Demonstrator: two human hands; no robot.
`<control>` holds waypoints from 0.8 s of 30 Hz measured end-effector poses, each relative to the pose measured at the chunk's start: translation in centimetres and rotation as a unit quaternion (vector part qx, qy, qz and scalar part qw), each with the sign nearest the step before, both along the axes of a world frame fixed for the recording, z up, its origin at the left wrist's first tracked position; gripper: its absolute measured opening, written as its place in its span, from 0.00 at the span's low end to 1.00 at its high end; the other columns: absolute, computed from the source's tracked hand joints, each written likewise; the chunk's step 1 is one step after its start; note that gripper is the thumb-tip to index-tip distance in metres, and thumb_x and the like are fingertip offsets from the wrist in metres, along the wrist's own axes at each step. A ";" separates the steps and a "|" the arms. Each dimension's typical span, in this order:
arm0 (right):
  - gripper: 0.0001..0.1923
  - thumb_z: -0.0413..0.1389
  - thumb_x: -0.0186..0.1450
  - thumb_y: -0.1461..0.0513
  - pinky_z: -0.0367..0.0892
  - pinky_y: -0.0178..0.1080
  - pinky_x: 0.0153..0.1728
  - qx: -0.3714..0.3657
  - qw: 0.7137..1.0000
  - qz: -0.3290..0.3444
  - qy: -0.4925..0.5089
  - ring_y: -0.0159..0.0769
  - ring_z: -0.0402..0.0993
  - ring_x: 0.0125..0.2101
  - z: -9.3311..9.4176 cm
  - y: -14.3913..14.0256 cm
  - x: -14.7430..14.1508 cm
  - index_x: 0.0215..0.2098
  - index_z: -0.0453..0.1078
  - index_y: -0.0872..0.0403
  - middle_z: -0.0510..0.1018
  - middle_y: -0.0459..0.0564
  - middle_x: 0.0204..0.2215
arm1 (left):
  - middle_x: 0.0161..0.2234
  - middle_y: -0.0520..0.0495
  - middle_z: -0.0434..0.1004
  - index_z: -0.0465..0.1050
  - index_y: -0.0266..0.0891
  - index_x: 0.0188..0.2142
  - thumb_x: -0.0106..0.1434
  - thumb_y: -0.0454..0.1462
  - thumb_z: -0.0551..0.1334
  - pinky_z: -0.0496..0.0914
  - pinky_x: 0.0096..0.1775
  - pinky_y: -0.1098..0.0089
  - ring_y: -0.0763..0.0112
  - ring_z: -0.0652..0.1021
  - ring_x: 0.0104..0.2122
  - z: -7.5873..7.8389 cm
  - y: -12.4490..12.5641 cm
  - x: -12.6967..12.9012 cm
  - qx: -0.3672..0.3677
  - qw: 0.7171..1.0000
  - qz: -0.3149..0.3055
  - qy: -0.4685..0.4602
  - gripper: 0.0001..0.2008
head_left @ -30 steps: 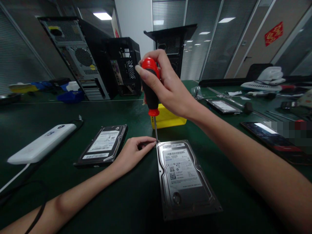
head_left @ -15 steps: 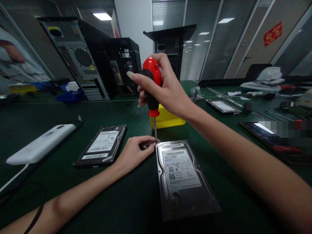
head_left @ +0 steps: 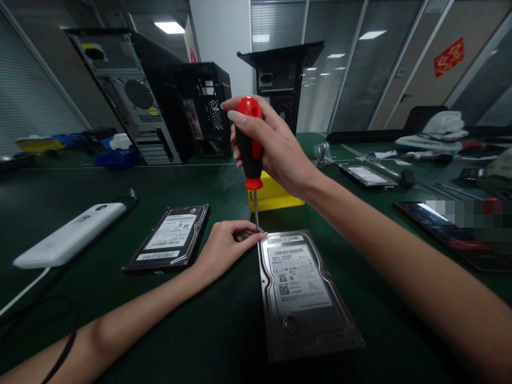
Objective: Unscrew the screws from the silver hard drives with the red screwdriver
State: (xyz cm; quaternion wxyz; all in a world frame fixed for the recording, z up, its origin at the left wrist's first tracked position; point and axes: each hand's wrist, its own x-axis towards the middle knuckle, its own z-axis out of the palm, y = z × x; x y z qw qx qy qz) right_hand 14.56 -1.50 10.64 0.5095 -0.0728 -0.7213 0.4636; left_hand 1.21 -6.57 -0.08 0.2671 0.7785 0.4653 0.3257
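The nearest drive (head_left: 308,320) lies before a bin (head_left: 280,196), right of another drive (head_left: 170,234).

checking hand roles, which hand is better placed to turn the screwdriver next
Likely the right hand: it grips the screwdriver near its top. The left hand sits low, close to the shaft by a corner of the nearest drive.

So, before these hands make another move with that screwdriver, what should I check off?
1. Right hand gripping the screwdriver by its handle: ok.
2. Shaft close to upright: ok.
3. Front hard drive lying label up on the green table: ok.
4. Left hand at the drive's far left corner, beside the shaft: ok.
5. Left fingertips well clear of the screwdriver's tip: not ok, they are right by it.
6. Tip seated in a screw: cannot tell, the fingers hide it.
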 end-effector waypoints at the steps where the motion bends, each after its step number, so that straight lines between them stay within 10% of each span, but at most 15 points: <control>1: 0.15 0.54 0.61 0.55 0.67 0.28 0.27 -0.001 1.000 0.003 0.006 0.23 0.65 0.26 0.0 0.0 0.0 0.42 0.59 0.52 0.63 0.42 0.29 | 0.31 0.48 0.80 0.78 0.39 0.33 0.59 0.46 0.59 0.68 0.30 0.71 0.67 0.77 0.30 0.0 0.0 0.0 0.003 1.000 0.002 0.003 0.14; 24: 0.10 0.50 0.64 0.57 0.70 0.34 0.37 -0.071 0.997 0.010 0.016 0.26 0.70 0.30 0.8 -0.8 0.4 0.41 0.60 0.54 0.68 0.44 0.32 | 0.41 0.49 0.77 0.72 0.38 0.44 0.60 0.30 0.52 0.67 0.47 0.70 0.70 0.76 0.42 -0.4 -0.3 -0.8 -0.112 0.990 -0.041 -0.077 0.15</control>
